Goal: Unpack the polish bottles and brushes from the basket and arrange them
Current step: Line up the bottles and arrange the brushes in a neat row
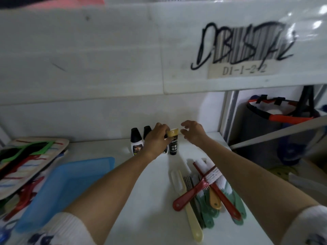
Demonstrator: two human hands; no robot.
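Against the back wall of the white shelf (152,200) stand polish bottles: a white one with a black cap (135,141), a second black cap (147,130) partly hidden behind my left hand, and a black tube with a gold top (173,140). My left hand (157,138) pinches the gold top of that tube. Just right of the tube hovers my right hand (193,132), its fingers curled apart and holding nothing. A heap of several brushes (208,188) with red, cream, green and orange handles lies at the front right. The blue basket (67,188) sits at the left.
A striped cloth item (26,161) with green and red parts lies at the far left. Above hangs a white shelf board (159,50) with a scribbled label. A white upright divides the shelf from a dark bag (269,131) with an orange rim on the right.
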